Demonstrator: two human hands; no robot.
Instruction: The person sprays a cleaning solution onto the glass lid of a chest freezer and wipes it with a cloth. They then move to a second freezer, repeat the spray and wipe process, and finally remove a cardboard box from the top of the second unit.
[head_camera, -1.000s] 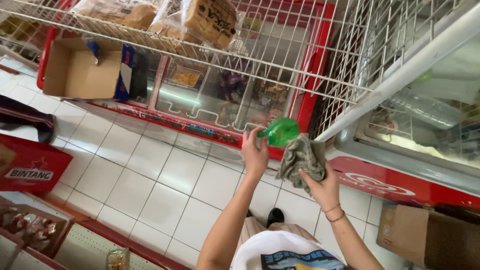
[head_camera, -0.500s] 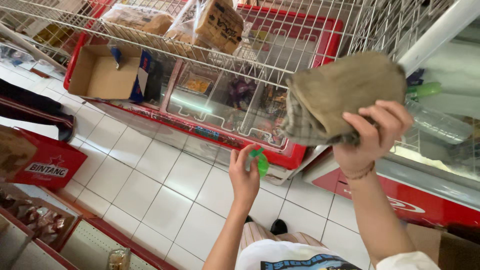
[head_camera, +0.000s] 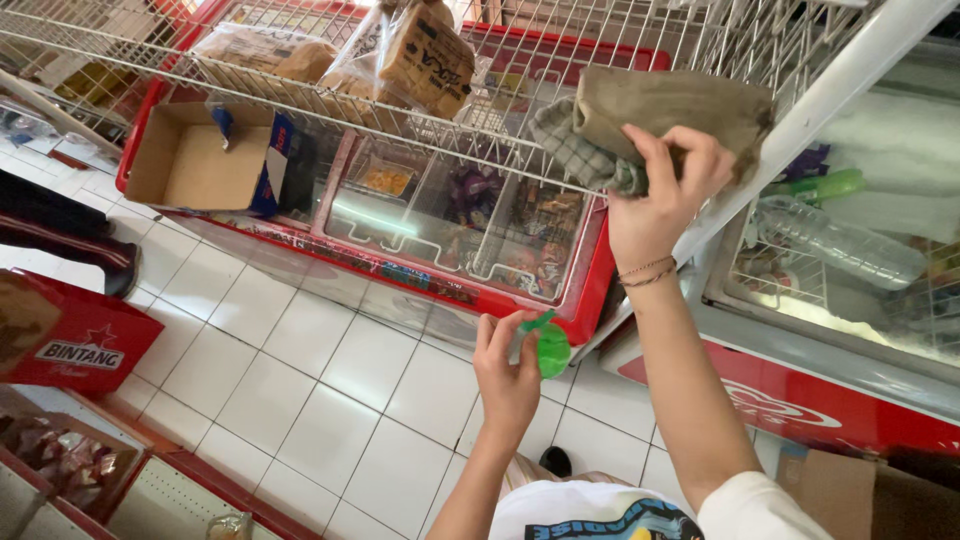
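Looking down, we see the white tiled floor (head_camera: 300, 400) filling the lower left, and beyond it a red chest freezer (head_camera: 440, 240) with sliding glass lids and coloured packets inside. A second freezer (head_camera: 830, 300) stands at the right, holding a clear plastic bottle (head_camera: 840, 245) under its glass. Above both runs a white wire rack (head_camera: 300, 70), carrying wrapped loaves of bread (head_camera: 420, 55). An open cardboard box (head_camera: 190, 165) sits on the left end of the red freezer, and a red crate (head_camera: 75, 345) rests on the floor at the far left.

Our right hand (head_camera: 655, 200) is raised to the edge of the wire rack, fingers closed around a bunched brown-grey cloth (head_camera: 670, 110), which presses against the rack's wire and the white post beside it. Our left hand (head_camera: 505, 375) hangs lower, over the tiles just in front of the red freezer, fingers curled around a green spray bottle (head_camera: 550, 345); only its green top shows past the fingers. The two hands are well apart, the cloth high and the bottle low.
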